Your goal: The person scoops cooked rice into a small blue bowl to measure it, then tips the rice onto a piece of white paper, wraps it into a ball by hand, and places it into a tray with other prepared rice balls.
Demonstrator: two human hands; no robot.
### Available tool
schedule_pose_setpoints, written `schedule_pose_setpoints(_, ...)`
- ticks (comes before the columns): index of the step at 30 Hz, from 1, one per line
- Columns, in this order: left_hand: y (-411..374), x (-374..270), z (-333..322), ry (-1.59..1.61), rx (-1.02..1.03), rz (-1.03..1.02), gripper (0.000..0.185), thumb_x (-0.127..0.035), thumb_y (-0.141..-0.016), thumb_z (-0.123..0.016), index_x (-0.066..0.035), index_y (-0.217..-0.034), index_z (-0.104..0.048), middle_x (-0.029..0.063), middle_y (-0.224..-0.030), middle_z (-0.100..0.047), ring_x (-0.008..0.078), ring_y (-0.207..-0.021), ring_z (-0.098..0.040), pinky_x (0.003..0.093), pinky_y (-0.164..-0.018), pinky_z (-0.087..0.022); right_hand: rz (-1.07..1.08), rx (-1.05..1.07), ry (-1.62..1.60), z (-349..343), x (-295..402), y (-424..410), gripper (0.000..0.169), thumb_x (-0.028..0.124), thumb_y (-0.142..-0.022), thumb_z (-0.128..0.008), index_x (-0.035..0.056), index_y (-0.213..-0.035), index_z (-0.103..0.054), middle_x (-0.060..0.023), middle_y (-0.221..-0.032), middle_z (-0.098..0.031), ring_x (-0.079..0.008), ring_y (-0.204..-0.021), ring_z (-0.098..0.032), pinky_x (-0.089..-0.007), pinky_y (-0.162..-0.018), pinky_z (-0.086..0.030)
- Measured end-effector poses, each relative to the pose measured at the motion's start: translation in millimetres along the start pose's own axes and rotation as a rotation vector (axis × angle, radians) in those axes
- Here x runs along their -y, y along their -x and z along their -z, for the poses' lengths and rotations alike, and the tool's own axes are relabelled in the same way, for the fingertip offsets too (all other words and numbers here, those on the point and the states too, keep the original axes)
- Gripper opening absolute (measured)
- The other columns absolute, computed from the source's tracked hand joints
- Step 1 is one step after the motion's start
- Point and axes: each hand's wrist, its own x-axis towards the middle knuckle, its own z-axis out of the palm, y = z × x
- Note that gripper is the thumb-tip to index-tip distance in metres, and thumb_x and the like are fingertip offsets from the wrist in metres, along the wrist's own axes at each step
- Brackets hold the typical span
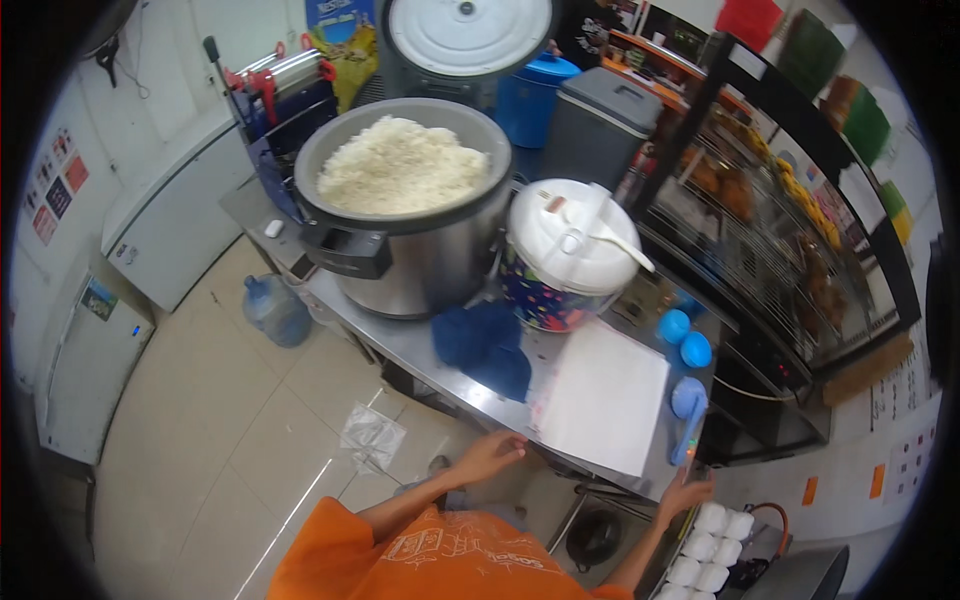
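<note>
My left hand point(495, 455), fingers slightly curled and holding nothing, is at the front edge of a steel table point(465, 379), near a stack of white paper sheets point(604, 401). My right hand point(684, 491) is at the table's right corner, just below a blue scoop point(688, 420); whether it touches anything cannot be told. Behind the sheets lie a dark blue cloth point(484, 349) and a patterned rice container with a white lid point(574, 232), a white rice paddle point(619, 247) on top. Cooked rice point(405, 166) is heaped in a large rice cooker point(420, 262), its lid point(469, 34) raised.
A glass display warmer point(765, 210) with roasted poultry stands right, blue cups point(695, 350) before it. White foam containers point(705, 551) are lower right. On the floor are a blue water jug point(277, 311) and a plastic bag point(373, 437). A person point(585, 34) stands behind bins.
</note>
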Motion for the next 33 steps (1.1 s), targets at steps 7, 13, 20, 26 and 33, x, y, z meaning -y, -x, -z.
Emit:
schedule_pose_setpoints(7,16.4,-5.3,104.8,0.142,-0.549,-0.112,0.027,-0.015,-0.086,-0.056,-0.004,-0.111,-0.056,0.0056,-0.102,-0.060,0.0109,-0.083,-0.055,0.0245,-0.075,-0.045,-0.331,0.281,0.183,-125.1,-5.3,-39.6,0.074,0.016,-0.069,-0.071,0.0101,-0.129,-0.028,-0.0217,-0.121,-0.042,-0.0404,-0.112,-0.044,-0.0534,-0.086,-0.042)
schedule_pose_setpoints(13,2.6,-33.7,183.6,0.148,-1.247,-0.265,0.028,-0.010,-0.086,-0.053,-0.003,-0.112,-0.052,0.0064,-0.108,-0.055,0.0152,-0.099,-0.052,0.0268,-0.083,-0.042,-0.315,0.265,0.234,-147.3,-8.4,-51.4,0.047,0.007,-0.076,-0.057,0.0083,-0.118,-0.036,-0.0168,-0.117,-0.051,-0.0392,-0.103,-0.053,-0.0544,-0.081,-0.042)
schedule_pose_setpoints(20,-34.2,-83.6,245.9,-0.033,-1.564,-0.483,0.053,-0.022,-0.084,-0.057,-0.002,-0.129,-0.037,0.0116,-0.129,-0.039,0.0229,-0.120,-0.038,0.0359,-0.102,-0.028,-0.287,0.086,-0.290,-157.7,-67.8,-76.5,0.046,0.008,-0.081,-0.048,-0.0013,-0.124,-0.035,-0.0236,-0.121,-0.047,-0.0350,-0.108,-0.050,-0.0431,-0.089,-0.037)
schedule_pose_setpoints(26,-35.4,-78.7,272.1,0.010,-1.464,-0.430,0.068,-0.023,-0.077,-0.062,-0.004,-0.135,-0.030,0.0127,-0.133,-0.037,0.0242,-0.123,-0.036,0.0347,-0.103,-0.027,-0.165,-0.010,-0.642,-87.1,112.9,-150.0,0.043,0.018,-0.091,-0.044,-0.0030,-0.127,-0.034,-0.0196,-0.118,-0.045,-0.0274,-0.100,-0.048,-0.0342,-0.086,-0.039)
schedule_pose_setpoints(33,-19.1,-89.8,304.7,-0.003,-1.226,-0.287,0.082,-0.024,-0.069,-0.066,-0.005,-0.139,-0.028,0.0156,-0.141,-0.031,0.0269,-0.129,-0.033,0.0355,-0.106,-0.024,0.300,0.335,-0.828,-49.8,315.7,-186.2,0.029,0.019,-0.093,-0.044,-0.0016,-0.113,-0.046,-0.0063,-0.082,-0.050,-0.0141,-0.076,-0.046,-0.0298,-0.074,-0.039)
